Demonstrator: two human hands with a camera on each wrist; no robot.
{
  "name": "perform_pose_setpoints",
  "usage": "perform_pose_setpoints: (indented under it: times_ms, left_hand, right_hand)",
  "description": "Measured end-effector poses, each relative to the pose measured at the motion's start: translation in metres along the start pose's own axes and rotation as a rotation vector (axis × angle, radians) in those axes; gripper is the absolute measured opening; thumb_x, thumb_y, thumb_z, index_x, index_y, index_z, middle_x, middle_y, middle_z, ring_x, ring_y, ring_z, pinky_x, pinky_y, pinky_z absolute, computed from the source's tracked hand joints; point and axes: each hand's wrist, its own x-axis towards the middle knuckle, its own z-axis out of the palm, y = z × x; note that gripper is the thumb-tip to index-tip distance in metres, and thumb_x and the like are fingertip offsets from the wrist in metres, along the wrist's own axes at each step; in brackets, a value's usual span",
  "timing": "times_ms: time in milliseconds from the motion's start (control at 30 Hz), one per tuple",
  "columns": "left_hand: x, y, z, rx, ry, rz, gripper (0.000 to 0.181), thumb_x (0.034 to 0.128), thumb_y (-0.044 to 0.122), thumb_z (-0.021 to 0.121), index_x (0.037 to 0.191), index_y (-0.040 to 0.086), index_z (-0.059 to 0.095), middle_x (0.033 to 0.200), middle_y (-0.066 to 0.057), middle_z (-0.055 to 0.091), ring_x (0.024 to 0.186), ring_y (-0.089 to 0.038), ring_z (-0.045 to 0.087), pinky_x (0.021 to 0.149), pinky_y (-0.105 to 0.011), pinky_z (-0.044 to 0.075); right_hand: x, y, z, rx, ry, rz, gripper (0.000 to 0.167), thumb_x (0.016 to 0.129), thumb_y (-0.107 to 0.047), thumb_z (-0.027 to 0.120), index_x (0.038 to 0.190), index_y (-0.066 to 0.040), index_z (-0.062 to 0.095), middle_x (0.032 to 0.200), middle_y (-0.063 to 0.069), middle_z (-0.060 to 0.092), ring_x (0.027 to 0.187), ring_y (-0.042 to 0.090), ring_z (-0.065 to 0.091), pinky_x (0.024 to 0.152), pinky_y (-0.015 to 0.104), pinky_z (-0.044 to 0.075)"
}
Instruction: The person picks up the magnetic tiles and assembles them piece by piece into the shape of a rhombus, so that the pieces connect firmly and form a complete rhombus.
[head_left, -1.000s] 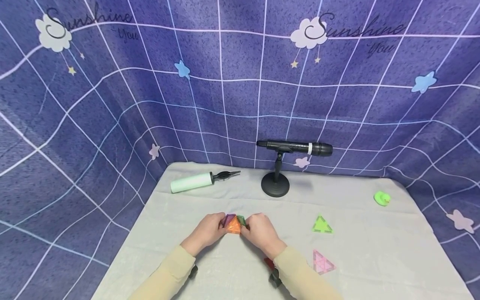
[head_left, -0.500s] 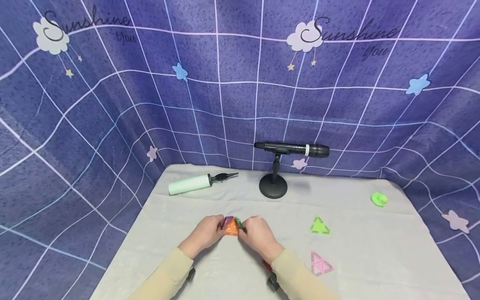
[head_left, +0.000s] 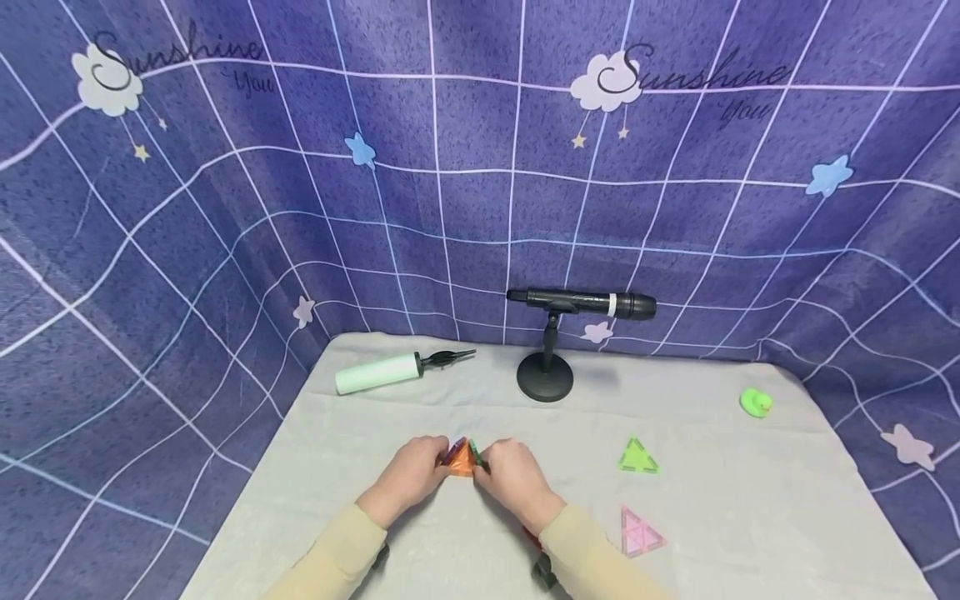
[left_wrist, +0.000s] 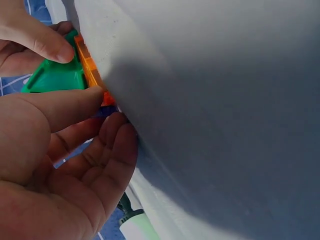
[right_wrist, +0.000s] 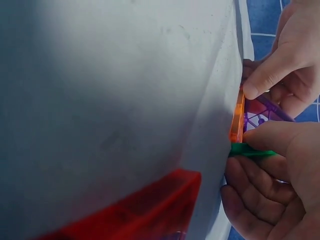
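Note:
My left hand (head_left: 412,473) pinches a purple translucent triangular magnetic tile (right_wrist: 261,111). Opposite it, my right hand (head_left: 516,479) pinches a green tile (left_wrist: 57,76) between thumb and fingers. Between the hands an orange tile (head_left: 461,465) lies low at the table, its sides meeting the purple and green ones. Both side tiles stand raised, seen nearly edge-on from the head. In the left wrist view, the left thumb tip touches the orange tile's end; most of the purple tile is hidden there.
A light green tile (head_left: 638,457) and a pink one (head_left: 640,533) lie to the right. A red tile (right_wrist: 165,207) is partly under the right forearm. Farther back are a hand pump (head_left: 378,373), a microphone (head_left: 592,302) on a stand (head_left: 545,377) and a green rubber duck (head_left: 756,402).
The purple and green tiles have swung from leaning to steeper, now showing almost only their edges. Both hands stay around the orange tile. The head view has shifted slightly.

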Motion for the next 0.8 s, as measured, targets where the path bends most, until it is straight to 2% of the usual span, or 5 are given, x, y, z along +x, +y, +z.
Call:
perform_pose_setpoints:
  times_ms: [233,500,800]
  left_hand:
    - [-0.0008,0.0009,0.002,0.057,0.013,0.02,0.028,0.0892,0.013,0.083,0.079,0.015,0.057,0.069,0.007,0.05,0.061,-0.009,0.044,0.057,-0.03,0.041]
    - [-0.0016,0.0026,0.0048,0.089,0.032,0.033,0.03,0.0867,0.01,0.084,0.077,0.015,0.056,0.068,0.006,0.049,0.06,-0.009,0.045,0.056,-0.031,0.042]
    - [-0.0021,0.0059,0.0044,0.108,0.04,0.03,0.029,0.0842,0.006,0.085,0.077,0.014,0.057,0.069,0.005,0.052,0.062,-0.011,0.049,0.057,-0.033,0.044]
  right_hand:
    - [-0.0015,-0.0022,0.0023,-0.102,0.049,-0.062,0.044,0.085,-0.019,0.085,0.055,-0.021,0.052,0.06,-0.005,0.055,0.055,0.013,0.058,0.052,0.031,0.047]
    - [-0.0024,-0.0041,0.003,-0.126,0.051,-0.066,0.041,0.085,-0.019,0.085,0.056,-0.019,0.056,0.06,-0.004,0.055,0.055,0.013,0.058,0.053,0.031,0.048]
    - [-0.0027,-0.0053,0.0029,-0.175,0.09,-0.102,0.037,0.083,-0.018,0.086,0.056,-0.017,0.06,0.059,-0.003,0.053,0.054,0.014,0.059,0.052,0.03,0.049]
